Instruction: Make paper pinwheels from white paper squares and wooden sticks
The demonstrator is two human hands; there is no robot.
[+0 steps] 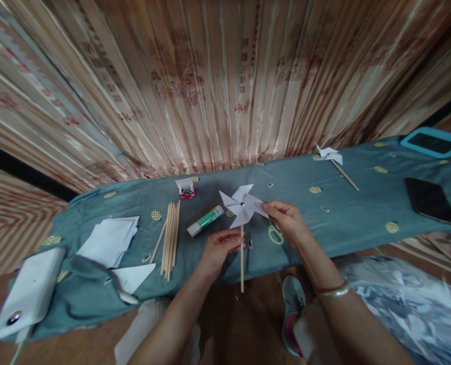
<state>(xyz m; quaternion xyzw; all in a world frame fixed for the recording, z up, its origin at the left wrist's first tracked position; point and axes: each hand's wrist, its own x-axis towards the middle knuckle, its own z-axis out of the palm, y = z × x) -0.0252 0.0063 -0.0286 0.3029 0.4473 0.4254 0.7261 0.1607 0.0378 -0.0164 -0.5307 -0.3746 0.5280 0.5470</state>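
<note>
A white paper pinwheel point(244, 205) on a wooden stick point(242, 268) is held upright over the table's front part, a metal pin at its centre. My left hand point(220, 249) is closed on the stick just under the paper blades. With thumb and fingers, my right hand point(284, 218) pinches the tip of the right-hand blade. Scissors with yellow-green handles point(275, 234) lie beneath my right hand, their blades partly hidden. Left of the pinwheel lies a green and white glue stick point(205, 221). Behind it stands an opened red box of metal pins point(186, 190).
Several wooden sticks point(171, 241) and stacked white paper point(109, 241) lie to the left, near a white device point(31, 291). Another pinwheel point(331, 155), a dark phone-like slab point(430, 200) and a blue-framed tablet point(434, 142) lie right. A curtain point(225, 91) hangs behind the cloth-covered table point(301, 203).
</note>
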